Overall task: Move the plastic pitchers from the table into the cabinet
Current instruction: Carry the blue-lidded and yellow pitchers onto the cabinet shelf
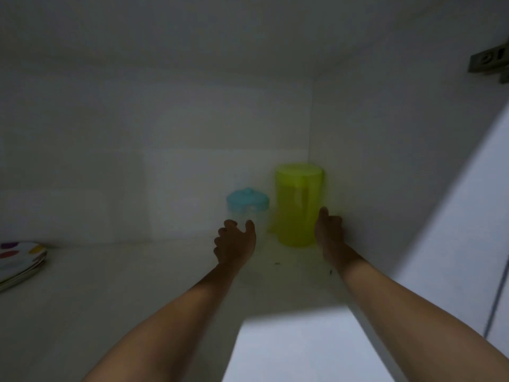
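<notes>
Pitchers both upright on the cabinet shelf (137, 285): yellow pitcher (298, 205) in the back corner, just left of the right hand (329, 227), probably touching its relaxed fingers. Clear pitcher with blue lid (247, 205) just beyond the left hand (234, 241); grip loosely curled, holding nothing. Plates (19, 260) far left.

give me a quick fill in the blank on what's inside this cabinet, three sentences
1. The tall plastic pitcher standing in the back right corner of the cabinet is ____ in colour.
2. The smaller clear plastic pitcher to its left has a ____ lid.
3. The stack of white plates with coloured ____ lies at the shelf's left edge.

Missing words: yellow-green; light blue; dots
</notes>
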